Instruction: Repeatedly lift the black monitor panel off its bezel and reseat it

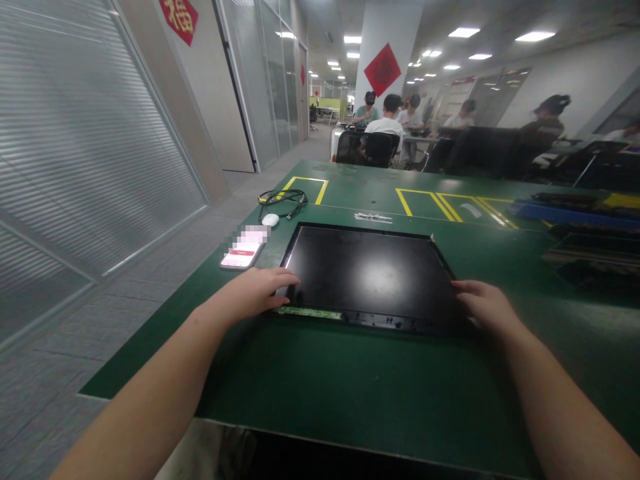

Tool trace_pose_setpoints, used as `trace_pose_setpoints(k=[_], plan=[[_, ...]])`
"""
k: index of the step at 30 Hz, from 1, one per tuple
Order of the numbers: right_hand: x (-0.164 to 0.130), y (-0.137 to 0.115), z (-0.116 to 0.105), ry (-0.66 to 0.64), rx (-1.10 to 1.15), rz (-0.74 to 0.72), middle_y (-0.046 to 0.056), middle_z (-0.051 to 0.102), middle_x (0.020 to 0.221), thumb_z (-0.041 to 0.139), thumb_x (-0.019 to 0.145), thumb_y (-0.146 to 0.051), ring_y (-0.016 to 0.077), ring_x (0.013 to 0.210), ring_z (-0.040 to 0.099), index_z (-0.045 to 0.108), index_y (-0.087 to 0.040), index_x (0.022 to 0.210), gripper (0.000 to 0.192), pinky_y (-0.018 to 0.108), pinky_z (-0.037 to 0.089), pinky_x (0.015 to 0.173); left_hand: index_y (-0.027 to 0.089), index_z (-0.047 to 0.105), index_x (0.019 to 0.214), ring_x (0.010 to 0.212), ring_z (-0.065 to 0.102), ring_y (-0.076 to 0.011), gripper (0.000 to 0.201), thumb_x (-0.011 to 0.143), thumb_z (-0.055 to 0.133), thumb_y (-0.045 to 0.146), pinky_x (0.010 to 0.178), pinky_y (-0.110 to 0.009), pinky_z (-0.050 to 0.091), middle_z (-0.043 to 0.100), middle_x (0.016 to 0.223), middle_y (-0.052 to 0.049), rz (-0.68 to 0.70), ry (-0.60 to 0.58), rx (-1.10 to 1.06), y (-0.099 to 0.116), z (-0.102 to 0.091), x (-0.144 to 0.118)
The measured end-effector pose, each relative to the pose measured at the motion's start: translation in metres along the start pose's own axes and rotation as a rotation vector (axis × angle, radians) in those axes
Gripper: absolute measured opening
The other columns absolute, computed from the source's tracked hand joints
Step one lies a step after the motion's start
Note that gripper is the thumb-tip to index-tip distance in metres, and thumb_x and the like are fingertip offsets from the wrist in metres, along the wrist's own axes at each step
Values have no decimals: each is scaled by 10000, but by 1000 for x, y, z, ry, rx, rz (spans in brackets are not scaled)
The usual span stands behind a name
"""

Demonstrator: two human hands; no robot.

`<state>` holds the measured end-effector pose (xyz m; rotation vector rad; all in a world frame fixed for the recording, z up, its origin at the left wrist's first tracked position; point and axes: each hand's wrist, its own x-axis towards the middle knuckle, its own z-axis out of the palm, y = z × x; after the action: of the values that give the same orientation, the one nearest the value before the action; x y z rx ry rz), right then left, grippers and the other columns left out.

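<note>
Head view: left hand (257, 291) and right hand (484, 307) rest palm-down on screen panel (367, 273) corners.

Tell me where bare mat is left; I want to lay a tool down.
Free: the green mat between the panel and the near edge, and beyond the panel up to the yellow markings. Crowded: phone, cable at left; stacked parts at right.

A red diamond sign (179, 18) on the wall at upper left bears the gold Chinese character 福. A second red diamond (382, 69) hangs on the white pillar, its dark character too dim to read. The phone (243, 253) on the green table shows a lit screen, its upper part blurred out and unreadable. No other text is legible.
</note>
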<state>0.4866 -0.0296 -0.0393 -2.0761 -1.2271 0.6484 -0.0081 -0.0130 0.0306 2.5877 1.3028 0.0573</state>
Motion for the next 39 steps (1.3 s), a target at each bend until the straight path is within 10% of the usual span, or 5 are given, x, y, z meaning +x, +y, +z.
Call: trace_pose_setpoints(k=[16,23,39], plan=[[-3,-4,1,4,15,14,111,758,923,598,696,-153,204,718,690,734,-143,1125,450,304,528,658,266,487,1462,1411,404,-374,728,768,695,332,1114,-494,350,281,1632,-138,-178,26,-164,-24,9,-5],[-5,-5,0,5,22,13,112,760,941,609,696,-169,212,739,700,733,-150,1126,448,306,536,664,293,209,1583,1189,642,-339,973,753,713,352,952,-442,482,633,1385,-143,-220,-10,-272,-26,6,-6],[-4,-10,-1,12,6,24,95,753,870,614,706,-129,193,699,682,740,-137,1109,422,307,533,675,320,303,1559,1123,656,-320,795,826,611,304,923,-410,492,672,1320,-98,-179,-3,-137,-17,3,-10]])
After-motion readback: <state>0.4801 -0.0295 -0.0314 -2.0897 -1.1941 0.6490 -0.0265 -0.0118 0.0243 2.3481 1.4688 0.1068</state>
